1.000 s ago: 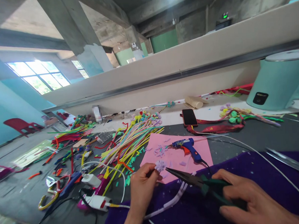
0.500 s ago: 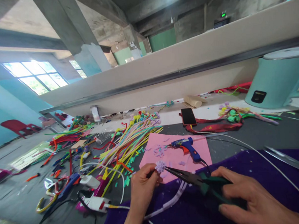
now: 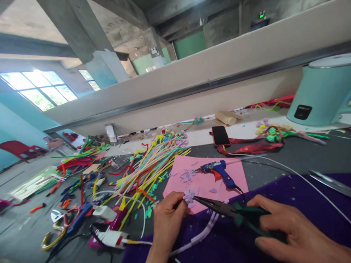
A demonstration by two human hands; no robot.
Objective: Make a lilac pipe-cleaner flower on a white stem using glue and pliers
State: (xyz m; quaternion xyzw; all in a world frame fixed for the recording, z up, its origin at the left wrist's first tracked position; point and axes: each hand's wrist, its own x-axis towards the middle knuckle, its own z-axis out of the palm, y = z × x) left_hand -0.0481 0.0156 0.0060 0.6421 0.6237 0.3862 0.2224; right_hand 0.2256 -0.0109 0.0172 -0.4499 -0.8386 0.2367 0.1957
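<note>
Between the thumb and fingers of my left hand (image 3: 169,213) is a small lilac pipe-cleaner flower (image 3: 189,196). My right hand (image 3: 291,227) is wrapped round the dark green handles of needle-nose pliers (image 3: 222,208). The pliers' tips meet the right side of the flower; whether they grip it I cannot tell. Just beyond, a blue glue gun (image 3: 218,170) lies on a pink sheet (image 3: 237,177), beside scattered lilac snippets (image 3: 187,176). A purple cloth (image 3: 230,243) is spread under both hands.
A bundle of coloured pipe cleaners (image 3: 153,160) lies left of the sheet. Wire cutters (image 3: 66,225), a white plug adapter (image 3: 104,213) and cables are at lower left. Behind stand a phone (image 3: 221,136) and a teal kettle (image 3: 324,94). Scissors (image 3: 339,187) rest at right.
The flower is turned slightly at the pliers' tips. Both hands keep nearly the same place and hold; the view has shifted a little.
</note>
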